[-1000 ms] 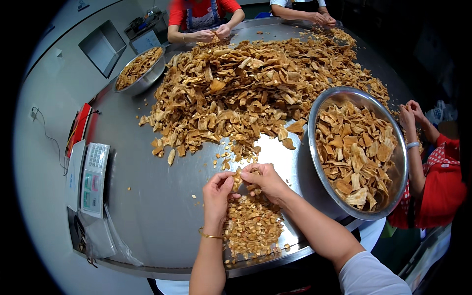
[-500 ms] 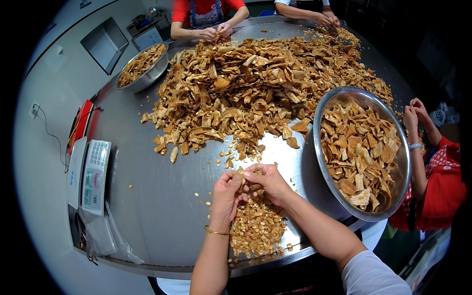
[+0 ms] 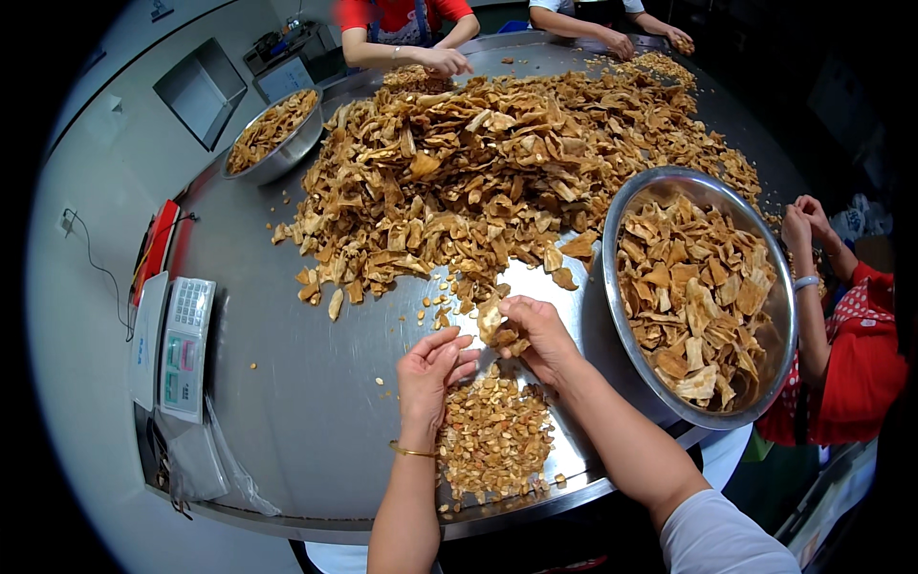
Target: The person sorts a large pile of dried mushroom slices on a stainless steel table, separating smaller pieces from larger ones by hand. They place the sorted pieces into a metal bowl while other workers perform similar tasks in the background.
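1. Evidently pinched at its edge, one dried piece (image 3: 491, 322) in the right hand (image 3: 535, 335), above the bench's near middle; darker bits lie under the fingers, perhaps separate, cannot tell. The grip seemingly leaves its far part exposed.
2. Left hand (image 3: 435, 373), half-open, fingers loosely apart, nothing seen in it; held just beside the right, presumably for ready two-handed handling.
3. Small-bit pile (image 3: 492, 445), one, between the forearms at the near edge; likely there because bits fall directly below the hands.
4. Heap (image 3: 449, 191) of dried pieces, one, far middle; probably central so all sides reach it. Pieces too many to count.
5. Steel bowls, two, both filled: large bowl (image 3: 781, 330) right, within easy reach; second bowl (image 3: 287, 163) far left.
6. Scale (image 3: 182, 354), one, left, apparently set aside.
7. Co-workers, three: two far, one right.
8. Bench (image 3: 296, 402), one, metal.
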Motion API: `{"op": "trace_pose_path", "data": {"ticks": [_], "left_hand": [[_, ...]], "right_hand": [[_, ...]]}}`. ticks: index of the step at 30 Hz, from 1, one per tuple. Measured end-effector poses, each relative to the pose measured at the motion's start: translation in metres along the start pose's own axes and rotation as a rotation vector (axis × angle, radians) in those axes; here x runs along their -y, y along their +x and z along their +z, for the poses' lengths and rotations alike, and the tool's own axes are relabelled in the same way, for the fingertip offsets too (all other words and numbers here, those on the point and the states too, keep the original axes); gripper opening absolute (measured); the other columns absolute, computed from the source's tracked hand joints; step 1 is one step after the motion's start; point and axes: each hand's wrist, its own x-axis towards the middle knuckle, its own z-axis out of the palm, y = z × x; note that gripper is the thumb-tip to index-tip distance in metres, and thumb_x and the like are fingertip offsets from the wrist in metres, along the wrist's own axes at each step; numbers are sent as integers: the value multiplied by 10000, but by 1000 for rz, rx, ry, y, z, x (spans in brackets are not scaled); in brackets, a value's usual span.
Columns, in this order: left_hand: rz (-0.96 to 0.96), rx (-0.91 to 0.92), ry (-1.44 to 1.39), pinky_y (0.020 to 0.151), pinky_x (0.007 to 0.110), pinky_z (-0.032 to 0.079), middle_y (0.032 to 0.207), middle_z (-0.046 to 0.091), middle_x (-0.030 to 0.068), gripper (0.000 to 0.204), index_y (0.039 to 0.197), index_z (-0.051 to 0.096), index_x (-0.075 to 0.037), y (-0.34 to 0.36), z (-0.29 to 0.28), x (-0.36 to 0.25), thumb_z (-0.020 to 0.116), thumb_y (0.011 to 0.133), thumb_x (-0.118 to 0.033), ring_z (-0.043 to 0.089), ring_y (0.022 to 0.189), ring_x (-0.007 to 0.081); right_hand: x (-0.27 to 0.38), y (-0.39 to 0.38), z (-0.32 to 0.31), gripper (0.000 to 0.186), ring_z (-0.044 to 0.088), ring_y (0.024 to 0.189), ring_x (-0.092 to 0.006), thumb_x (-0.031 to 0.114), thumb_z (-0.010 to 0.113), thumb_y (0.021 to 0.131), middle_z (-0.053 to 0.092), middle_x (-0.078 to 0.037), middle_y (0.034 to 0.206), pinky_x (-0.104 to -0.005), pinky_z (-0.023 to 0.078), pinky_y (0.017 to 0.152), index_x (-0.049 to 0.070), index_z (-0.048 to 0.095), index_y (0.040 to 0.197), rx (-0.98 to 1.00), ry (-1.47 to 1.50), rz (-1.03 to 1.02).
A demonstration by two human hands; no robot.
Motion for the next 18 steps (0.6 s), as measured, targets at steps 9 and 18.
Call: {"op": "trace_pose_path", "data": {"ticks": [9, 18], "left_hand": [[176, 216, 693, 711, 233, 448, 745, 611, 86, 226, 961, 562, 14, -15, 12, -21, 563, 747, -57, 577, 767, 129], [658, -164, 1339, 562, 275, 422, 664, 566, 61, 123, 714, 600, -38, 41, 15, -3, 655, 639, -118, 530, 622, 172]], "right_hand": [[25, 10, -31, 209, 530, 639, -157, 154, 569, 647, 567, -102, 849, -242, 403, 442, 80, 493, 827, -54, 567, -94], [24, 8, -25, 206, 490, 651, -158, 151, 589, 673, 500, -41, 697, -249, 379, 449, 94, 485, 842, 23, 665, 4]]}}
